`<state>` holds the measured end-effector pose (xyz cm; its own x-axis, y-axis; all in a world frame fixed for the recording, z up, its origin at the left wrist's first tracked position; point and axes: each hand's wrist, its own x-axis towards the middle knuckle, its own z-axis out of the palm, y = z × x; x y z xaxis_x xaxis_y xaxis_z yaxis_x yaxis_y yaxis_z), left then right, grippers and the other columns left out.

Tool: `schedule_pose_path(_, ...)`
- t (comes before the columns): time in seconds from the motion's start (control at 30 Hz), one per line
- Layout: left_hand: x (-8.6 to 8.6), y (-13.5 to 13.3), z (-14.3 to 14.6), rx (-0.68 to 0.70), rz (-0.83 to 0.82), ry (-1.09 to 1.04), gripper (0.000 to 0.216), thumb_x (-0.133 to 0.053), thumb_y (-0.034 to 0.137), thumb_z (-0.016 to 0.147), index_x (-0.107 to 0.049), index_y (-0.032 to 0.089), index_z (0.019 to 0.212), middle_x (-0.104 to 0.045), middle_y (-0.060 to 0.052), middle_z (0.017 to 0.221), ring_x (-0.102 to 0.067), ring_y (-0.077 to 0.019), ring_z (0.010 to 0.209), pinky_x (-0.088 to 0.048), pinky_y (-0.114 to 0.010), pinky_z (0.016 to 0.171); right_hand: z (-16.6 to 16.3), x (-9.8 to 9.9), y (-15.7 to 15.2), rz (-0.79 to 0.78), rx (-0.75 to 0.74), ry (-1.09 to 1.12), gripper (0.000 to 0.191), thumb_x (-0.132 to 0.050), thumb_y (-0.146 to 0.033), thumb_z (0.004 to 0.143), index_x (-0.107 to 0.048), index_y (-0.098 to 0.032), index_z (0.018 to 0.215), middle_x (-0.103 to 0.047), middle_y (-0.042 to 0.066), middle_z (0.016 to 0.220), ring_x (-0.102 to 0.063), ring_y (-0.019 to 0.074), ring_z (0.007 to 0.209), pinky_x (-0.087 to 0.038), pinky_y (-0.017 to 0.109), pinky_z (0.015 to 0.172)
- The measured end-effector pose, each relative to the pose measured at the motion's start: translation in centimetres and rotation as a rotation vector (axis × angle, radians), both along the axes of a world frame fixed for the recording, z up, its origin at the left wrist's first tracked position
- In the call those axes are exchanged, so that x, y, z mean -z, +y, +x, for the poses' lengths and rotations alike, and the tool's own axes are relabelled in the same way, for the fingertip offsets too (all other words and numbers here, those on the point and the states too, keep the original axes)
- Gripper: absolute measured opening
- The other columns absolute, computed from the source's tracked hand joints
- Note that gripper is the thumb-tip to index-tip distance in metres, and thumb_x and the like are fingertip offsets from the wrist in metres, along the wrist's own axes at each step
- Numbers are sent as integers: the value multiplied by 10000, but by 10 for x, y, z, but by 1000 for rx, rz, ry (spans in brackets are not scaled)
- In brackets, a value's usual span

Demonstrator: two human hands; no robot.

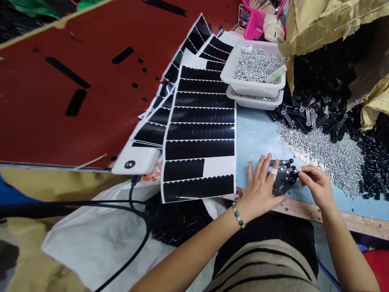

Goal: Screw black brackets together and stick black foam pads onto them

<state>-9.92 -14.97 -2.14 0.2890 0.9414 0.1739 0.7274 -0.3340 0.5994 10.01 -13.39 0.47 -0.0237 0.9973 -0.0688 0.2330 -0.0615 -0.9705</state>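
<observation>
My left hand (261,189) has its fingers spread at the left side of a small bundle of black plastic link parts (285,175), which lie side by side on the blue tabletop (255,134). Its fingertips rest against or just beside them; I cannot tell how firmly. Tape wraps one finger. At the right end of the bundle, my right hand (316,183) has thumb and forefinger pinched together. Whatever sits between those fingertips is too small to make out. Just past the right hand spreads a pile of small silver screws (343,162).
Two stacked white tubs (253,83) of metal bits stand behind. Sheets of black stickers (200,134) lie left, beside a white power bank (136,161) with a cable. A torn paper sack (322,28) spills black parts (322,111) at right. A red board (100,134) extends far left.
</observation>
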Motion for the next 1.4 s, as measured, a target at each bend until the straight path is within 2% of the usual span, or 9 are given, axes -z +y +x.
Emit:
schedule_pose_path(0.2,-2,-17,-12,129,249,104,483,-579,351,878,-475,218,1331,-559,-102,1328,-465,-285,1244,-140,-535,1116,-5,13,-9,-198,4,51,211,-685,-400,739,-692,-190,761,-578,-11,628,-537,111,495,-455,243,468)
schedule_pose_path(0.3,-1,-28,-17,222,265,127,294,-545,281,903,-600,230,1187,-663,-48,1187,-560,-228,1104,-203,-478,1081,-10,16,-10,-206,-23,3,204,-669,-393,744,-691,-191,762,-575,-13,640,-528,106,489,-446,242,472)
schedule_pose_path(0.8,-6,-31,-13,258,153,112,357,-498,216,874,-557,190,1226,-625,-65,1245,-513,-248,1149,-230,-483,1037,-12,14,-9,57,-147,-656,197,-552,-382,847,-599,-199,902,-609,11,701,-531,151,562,-445,290,569)
schedule_pose_path(0.9,-15,-26,-14,281,45,65,407,-514,175,784,-558,159,1188,-608,-90,1246,-476,-286,1173,-241,-515,1034,-13,6,-9,176,-128,-815,300,-578,-428,844,-546,-190,1024,-608,74,873,-587,220,742,-479,343,617)
schedule_pose_path(0.97,-21,-22,-16,296,-43,22,438,-498,127,718,-552,136,1153,-579,-116,1257,-444,-303,1197,-282,-516,1016,-16,-1,-11,334,-176,-774,361,-592,-406,845,-507,-189,1121,-580,128,1038,-584,257,916,-505,391,708)
schedule_pose_path(1.03,-26,-19,-18,308,-111,-27,481,-468,88,684,-520,135,1160,-552,-128,1261,-421,-296,1217,-322,-497,1008,-23,-9,-14,475,-388,-601,332,-571,-324,872,-482,-208,1169,-576,120,1086,-574,238,989,-510,394,792)
schedule_pose_path(1.17,-26,-20,-21,298,-153,-131,558,-415,63,704,-404,177,1250,-477,-121,1311,-404,-260,1252,-334,-481,1046,-38,-19,-22,471,-695,-336,139,-504,-205,913,-555,-227,1041,-624,33,868,-596,159,799,-509,304,715)
schedule_pose_path(1.3,-22,-25,-28,146,-38,-253,520,-378,47,735,-378,154,1244,-424,-164,1350,-389,-249,1288,-371,-457,1021,-34,-14,-18,197,-391,-218,135,-575,-313,877,-609,-216,965,-625,23,810,-591,139,683,-498,274,622)
schedule_pose_path(1.4,-20,-29,-33,77,40,-130,394,-419,107,817,-470,167,1204,-523,-139,1301,-453,-277,1230,-328,-510,1007,-30,-5,-7,-28,-158,-143,182,-596,-375,845,-644,-200,860,-604,8,713,-557,120,554,-471,256,532)
